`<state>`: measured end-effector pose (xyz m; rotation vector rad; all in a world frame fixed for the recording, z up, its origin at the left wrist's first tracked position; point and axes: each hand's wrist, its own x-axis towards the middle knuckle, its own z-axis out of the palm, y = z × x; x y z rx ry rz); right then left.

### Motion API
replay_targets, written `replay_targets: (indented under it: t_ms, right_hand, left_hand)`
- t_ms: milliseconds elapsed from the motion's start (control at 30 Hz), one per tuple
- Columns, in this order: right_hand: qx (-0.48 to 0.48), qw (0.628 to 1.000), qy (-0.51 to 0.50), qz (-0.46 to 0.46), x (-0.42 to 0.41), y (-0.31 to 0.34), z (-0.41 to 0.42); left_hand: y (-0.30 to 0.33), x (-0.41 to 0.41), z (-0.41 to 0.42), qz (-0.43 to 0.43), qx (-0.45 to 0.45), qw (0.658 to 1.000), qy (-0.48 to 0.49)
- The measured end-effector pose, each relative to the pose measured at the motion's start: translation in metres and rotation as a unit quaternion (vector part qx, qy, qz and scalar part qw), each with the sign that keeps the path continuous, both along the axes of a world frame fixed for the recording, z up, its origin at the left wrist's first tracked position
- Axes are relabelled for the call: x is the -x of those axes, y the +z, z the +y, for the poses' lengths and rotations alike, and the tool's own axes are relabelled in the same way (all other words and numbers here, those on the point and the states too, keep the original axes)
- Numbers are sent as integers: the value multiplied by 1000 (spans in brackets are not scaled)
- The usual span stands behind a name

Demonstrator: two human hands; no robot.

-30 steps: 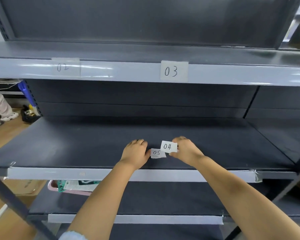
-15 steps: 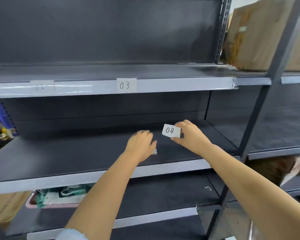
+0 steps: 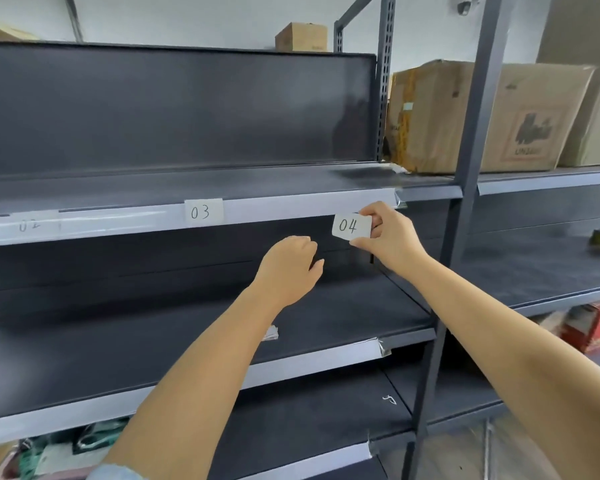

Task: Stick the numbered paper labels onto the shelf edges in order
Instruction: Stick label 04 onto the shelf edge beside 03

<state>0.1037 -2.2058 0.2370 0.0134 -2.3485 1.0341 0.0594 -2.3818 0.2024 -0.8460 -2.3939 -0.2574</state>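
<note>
The right hand [image 3: 390, 237] pinches the 04 label [image 3: 351, 226] right of centre, just under the shelf edge [image 3: 291, 211]. Its long side runs sideways, numbers upright. The left hand [image 3: 288, 268] hangs loosely curled and holds nothing.

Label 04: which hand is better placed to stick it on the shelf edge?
Probably the right hand: it already pinches label 04 just below the upper shelf edge, to the right of label 03. The left hand hangs lower and holds nothing.
</note>
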Motion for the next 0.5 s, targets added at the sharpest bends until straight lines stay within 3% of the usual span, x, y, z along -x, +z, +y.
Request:
replay_targets:
  t_ms: [300, 500]
  right_hand:
    - [40, 997, -25, 60, 36, 24, 36]
    - [16, 997, -14, 72, 58, 46, 58]
  left_hand:
    - [33, 38, 33, 179, 48, 982, 31]
    - [46, 64, 56, 166, 46, 982, 74]
